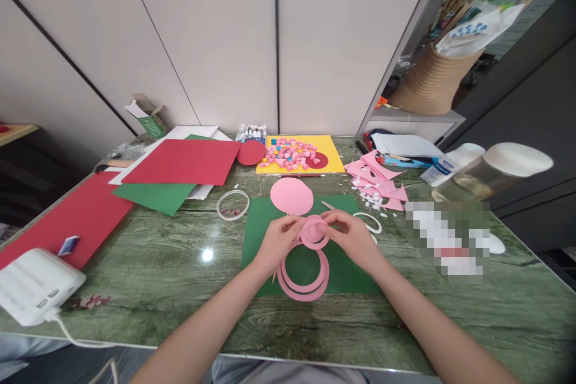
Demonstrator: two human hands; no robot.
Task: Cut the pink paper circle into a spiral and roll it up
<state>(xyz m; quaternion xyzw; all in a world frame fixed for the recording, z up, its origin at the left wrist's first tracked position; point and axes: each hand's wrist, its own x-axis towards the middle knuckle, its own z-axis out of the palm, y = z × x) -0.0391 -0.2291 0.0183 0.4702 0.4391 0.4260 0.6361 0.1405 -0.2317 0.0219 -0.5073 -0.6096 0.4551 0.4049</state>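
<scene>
Clamping a curled pink paper piece (314, 232) between the left hand (284, 236) and the right hand (353, 234), pinching it from either side; holding it over a green sheet (261, 222), just on the near side of a pink disc (291, 195), close to wider pink loops (326, 277) and beside scissors (328, 206) partly covered by the right hand.

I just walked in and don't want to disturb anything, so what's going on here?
A person sits at the table, the left hand and right hand both pinching a small curled pink paper piece over a green sheet. Pink paper loops lie just nearer the person; whether they join the held piece is hard to tell. A pink disc lies just beyond the hands. The scissors are down, and pink scraps lie farther off to the right.
</scene>
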